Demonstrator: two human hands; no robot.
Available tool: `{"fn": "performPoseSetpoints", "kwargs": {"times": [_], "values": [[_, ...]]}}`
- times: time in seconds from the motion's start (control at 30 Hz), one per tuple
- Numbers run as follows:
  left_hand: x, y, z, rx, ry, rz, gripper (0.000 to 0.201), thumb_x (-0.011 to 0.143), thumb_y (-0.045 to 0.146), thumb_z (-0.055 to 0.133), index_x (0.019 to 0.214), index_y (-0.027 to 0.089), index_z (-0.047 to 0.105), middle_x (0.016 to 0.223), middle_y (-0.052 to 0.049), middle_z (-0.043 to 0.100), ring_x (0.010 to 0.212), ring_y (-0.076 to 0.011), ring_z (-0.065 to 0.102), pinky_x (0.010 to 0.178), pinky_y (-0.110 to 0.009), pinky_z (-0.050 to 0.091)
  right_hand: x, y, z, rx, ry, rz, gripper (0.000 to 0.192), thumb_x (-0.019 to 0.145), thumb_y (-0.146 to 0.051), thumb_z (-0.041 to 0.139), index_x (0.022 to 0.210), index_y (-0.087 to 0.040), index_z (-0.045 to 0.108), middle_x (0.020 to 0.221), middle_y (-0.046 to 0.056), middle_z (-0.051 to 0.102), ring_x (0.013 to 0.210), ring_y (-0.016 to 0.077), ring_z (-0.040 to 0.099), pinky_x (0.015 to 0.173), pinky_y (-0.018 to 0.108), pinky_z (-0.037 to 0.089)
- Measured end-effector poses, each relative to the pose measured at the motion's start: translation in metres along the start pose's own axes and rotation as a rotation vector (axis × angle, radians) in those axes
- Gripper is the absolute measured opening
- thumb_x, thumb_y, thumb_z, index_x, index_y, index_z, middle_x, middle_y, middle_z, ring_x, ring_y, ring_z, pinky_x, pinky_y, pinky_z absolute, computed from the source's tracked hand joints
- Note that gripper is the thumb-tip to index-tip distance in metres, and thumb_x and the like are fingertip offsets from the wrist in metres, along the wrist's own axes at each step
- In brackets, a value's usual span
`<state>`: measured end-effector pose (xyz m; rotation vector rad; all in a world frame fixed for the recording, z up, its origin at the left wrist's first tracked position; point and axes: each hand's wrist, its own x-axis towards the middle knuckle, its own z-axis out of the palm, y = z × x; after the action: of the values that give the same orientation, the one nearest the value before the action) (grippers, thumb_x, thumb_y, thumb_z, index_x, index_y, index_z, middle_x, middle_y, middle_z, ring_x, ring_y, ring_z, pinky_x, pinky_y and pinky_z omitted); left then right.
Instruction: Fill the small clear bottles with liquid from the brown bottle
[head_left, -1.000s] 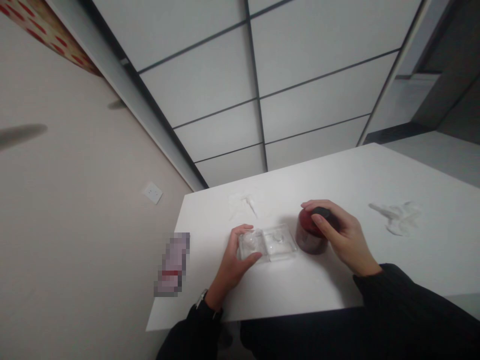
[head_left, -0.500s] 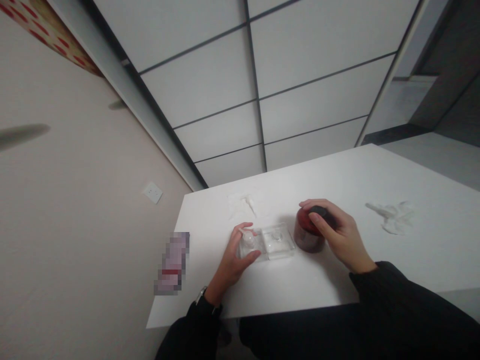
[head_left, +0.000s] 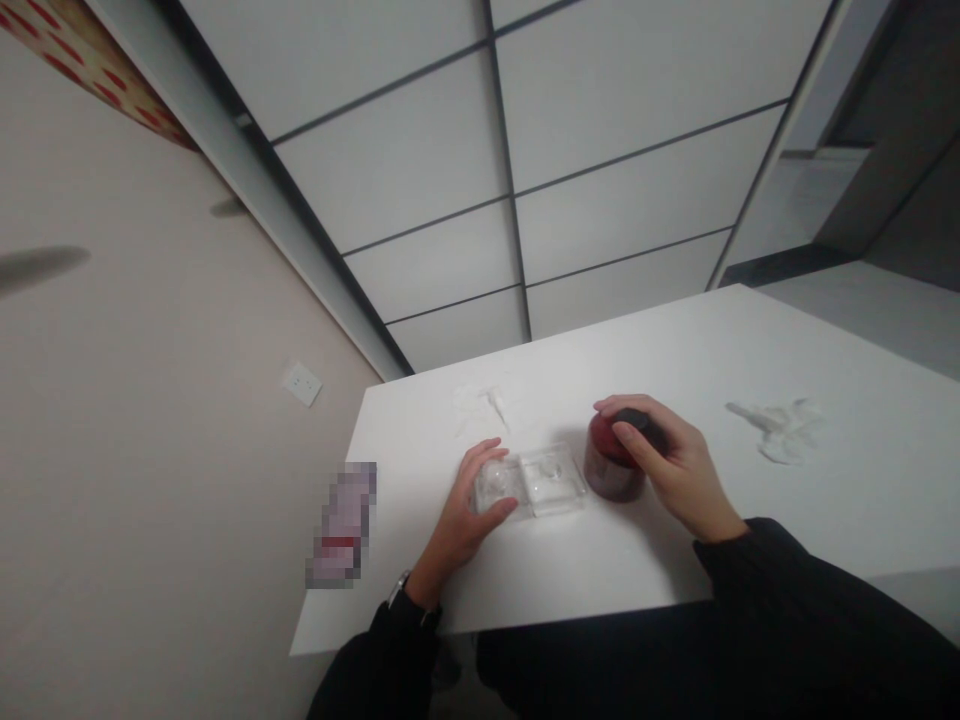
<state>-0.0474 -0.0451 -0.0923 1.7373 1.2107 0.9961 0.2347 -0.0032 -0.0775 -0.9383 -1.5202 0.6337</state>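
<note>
We see left hand (head_left: pixel 469 505) clamped on clear plastic case (head_left: pixel 531 483), light, slick; right hand (head_left: pixel 671 468) closed over red jar (head_left: pixel 613 462), rigid, take by sides

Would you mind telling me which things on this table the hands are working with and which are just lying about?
In hand:
- clear plastic tray, gripped at its left end by the left hand
- dark red jar, its top covered by the right hand

Lying about:
- crumpled clear wrapper, apart to the right
- clear plastic scrap, behind the tray
- white table

Clear tray (head_left: pixel 541 482) lies left of jar (head_left: pixel 611 470).
</note>
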Motion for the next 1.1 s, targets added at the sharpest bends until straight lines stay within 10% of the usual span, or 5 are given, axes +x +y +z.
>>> {"fn": "performPoseSetpoints", "kwargs": {"times": [0.53, 1.1], "values": [[0.001, -0.009, 0.011, -0.007, 0.241, 0.045, 0.021, 0.090, 0.033, 0.070, 0.103, 0.023, 0.056, 0.124, -0.011, 0.068, 0.121, -0.0272, 0.063, 0.100, -0.042, 0.050, 0.001, -0.001, 0.000, 0.046, 0.001, 0.011, 0.014, 0.098, -0.040, 0.064, 0.101, -0.028, 0.071, 0.108, 0.004, 0.074, 0.107, 0.0230, 0.068, 0.097, 0.038, 0.049], [-0.002, 0.005, 0.010, 0.140, 0.217, 0.078, 0.013, 0.090, 0.026, 0.063, 0.102, 0.022, 0.063, 0.127, -0.011, 0.073, 0.122, -0.0272, 0.067, 0.099, -0.044, 0.053, 0.003, -0.002, 0.008, 0.191, -0.082, 0.039, 0.019, 0.096, -0.045, 0.067, 0.098, -0.027, 0.073, 0.106, 0.005, 0.075, 0.107, 0.0240, 0.068, 0.098, 0.039, 0.051]]}}
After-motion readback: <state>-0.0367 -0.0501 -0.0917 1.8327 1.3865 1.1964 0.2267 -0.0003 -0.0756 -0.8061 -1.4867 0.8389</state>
